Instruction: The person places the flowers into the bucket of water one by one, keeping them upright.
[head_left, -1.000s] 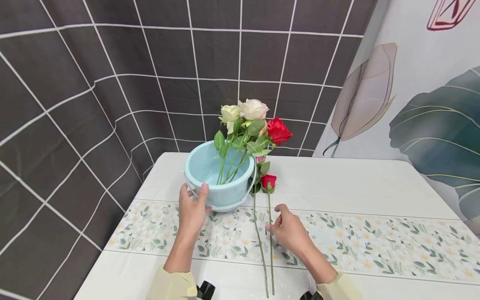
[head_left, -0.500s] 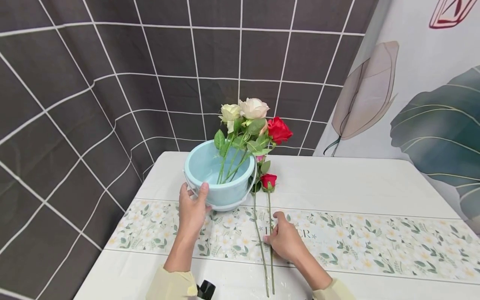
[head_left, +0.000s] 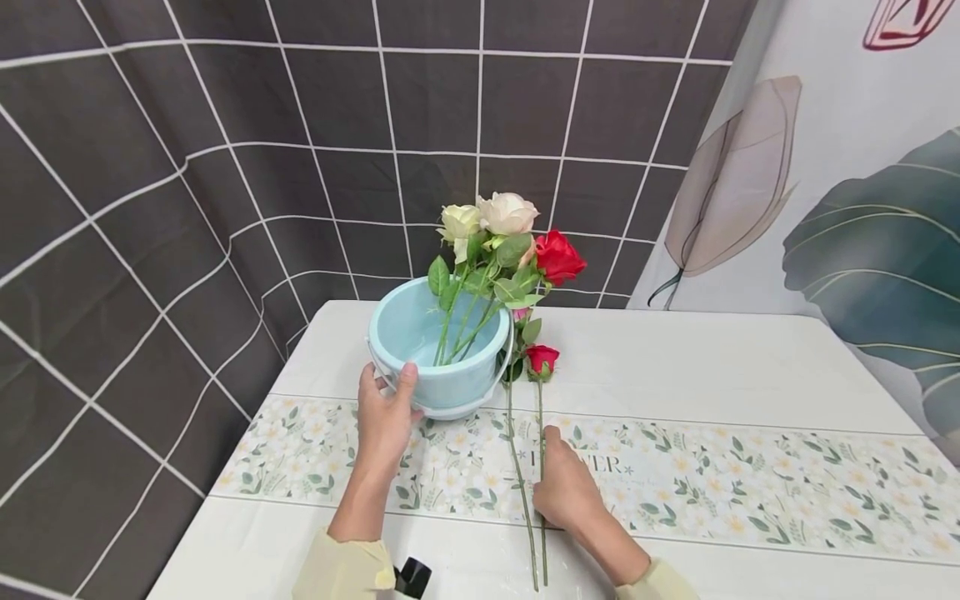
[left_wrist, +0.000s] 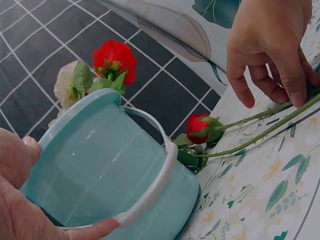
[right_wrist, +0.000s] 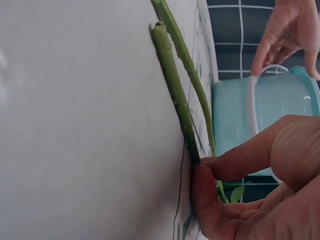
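Observation:
A light blue bucket (head_left: 457, 388) stands on the table, its white handle (left_wrist: 150, 192) hanging down. My left hand (head_left: 386, 425) grips its near left side, thumb up by the rim. Leaning to the right inside are a cream rose (head_left: 460, 223), a pale pink rose (head_left: 507, 214) and an open red rose (head_left: 559, 257). Right of the bucket a smaller red rose (head_left: 542, 360) lies with its long stem toward me. My right hand (head_left: 570, 485) pinches that stem (right_wrist: 175, 92) between thumb and forefinger, close over the table.
A second green stem (head_left: 522, 483) lies alongside, its upper end among leaves (head_left: 513, 367) by the bucket. Behind these leaves shows a bit of a pink bloom (head_left: 521, 314). A floral band (head_left: 750, 483) crosses the white table. Dark tiled sheeting (head_left: 420, 108) hangs behind.
My right hand has come down and slightly toward me along the stem, and its fingers have closed on it. The small red rose has shifted slightly right. The left hand stays on the bucket.

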